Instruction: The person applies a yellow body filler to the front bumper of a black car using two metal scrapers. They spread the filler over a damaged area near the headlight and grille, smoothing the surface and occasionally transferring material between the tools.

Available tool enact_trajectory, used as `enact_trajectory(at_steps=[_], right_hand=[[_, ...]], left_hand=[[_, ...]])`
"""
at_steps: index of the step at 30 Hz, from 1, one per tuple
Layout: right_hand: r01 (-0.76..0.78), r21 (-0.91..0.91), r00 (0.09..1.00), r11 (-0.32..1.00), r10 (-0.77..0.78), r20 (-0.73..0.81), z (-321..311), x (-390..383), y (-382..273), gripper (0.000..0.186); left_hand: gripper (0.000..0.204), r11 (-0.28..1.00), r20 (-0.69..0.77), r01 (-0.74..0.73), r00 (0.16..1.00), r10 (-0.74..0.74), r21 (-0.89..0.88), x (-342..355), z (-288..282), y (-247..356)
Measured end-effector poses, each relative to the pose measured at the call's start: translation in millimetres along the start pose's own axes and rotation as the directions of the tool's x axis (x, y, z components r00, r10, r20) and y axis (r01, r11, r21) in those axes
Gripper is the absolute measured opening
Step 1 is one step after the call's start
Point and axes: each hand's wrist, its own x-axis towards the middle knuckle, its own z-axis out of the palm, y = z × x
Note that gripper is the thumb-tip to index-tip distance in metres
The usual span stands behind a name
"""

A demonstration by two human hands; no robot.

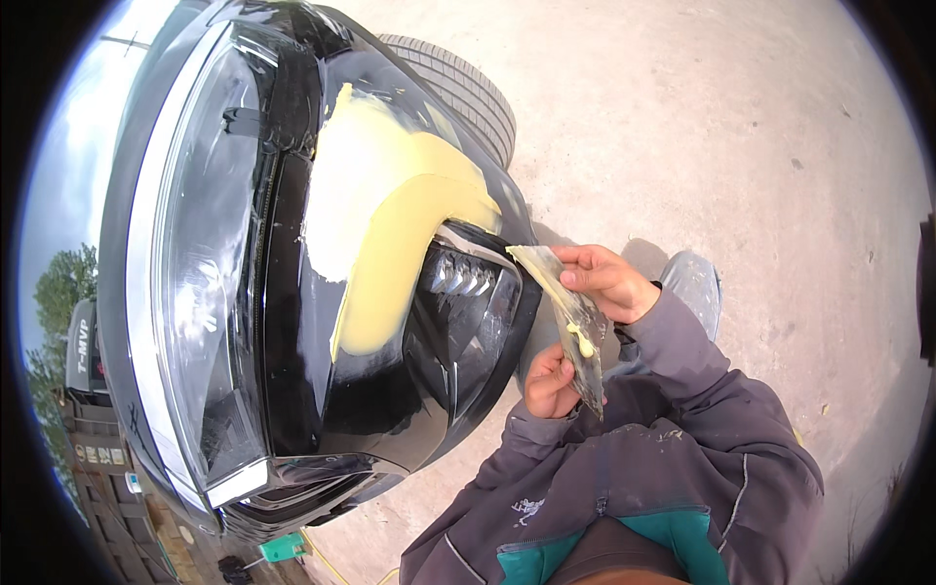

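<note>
A thin, flat, smeared putty board (579, 317) is held upright at an angle in front of my chest, with a dab of yellow putty (584, 341) on its face. Its lower end is gripped by my left hand (552, 384), thumb on the near face. My right hand (606, 283) pinches the upper end; whether a separate spreader is in those fingers I cannot tell. Just left of the hands is a black car (375, 409), its corner panel coated with a broad, smooth layer of pale yellow filler (390, 214). That layer curves around the dark car light (466, 302).
A car tyre (458, 93) sticks out beyond the panel. Part of my grey-clad leg (694, 292) shows right of my hands on the concrete floor (721, 127). A green box (283, 548) and a yellow hose (327, 556) lie at lower left. Another vehicle (84, 346) stands behind.
</note>
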Motion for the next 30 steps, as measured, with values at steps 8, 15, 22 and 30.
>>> enact_trajectory(at_steps=[8,15,22,30], right_hand=[[-0.005,0.16,0.997,0.987,-0.008,0.079,-9.3,-8.2,-7.1,0.042],[0.124,0.137,0.932,0.983,-0.068,-0.356,-92.3,-6.0,10.5,0.032],[0.276,0.166,0.865,0.947,-0.169,-0.473,-87.2,1.7,-6.5,0.034],[0.264,0.138,0.899,0.955,-0.192,-0.392,-74.9,14.5,-20.3,0.033]], left_hand=[[0.038,0.997,-0.075,0.02,0.997,-0.014,0.077,9.0,2.8,-7.8],[0.035,0.972,-0.095,-0.131,0.984,0.151,0.196,-6.7,0.8,15.9],[0.036,0.941,-0.136,-0.244,0.95,0.28,0.234,-33.1,-3.0,11.9],[0.05,0.896,-0.087,-0.313,0.931,0.356,0.314,-37.1,-7.9,12.4]])
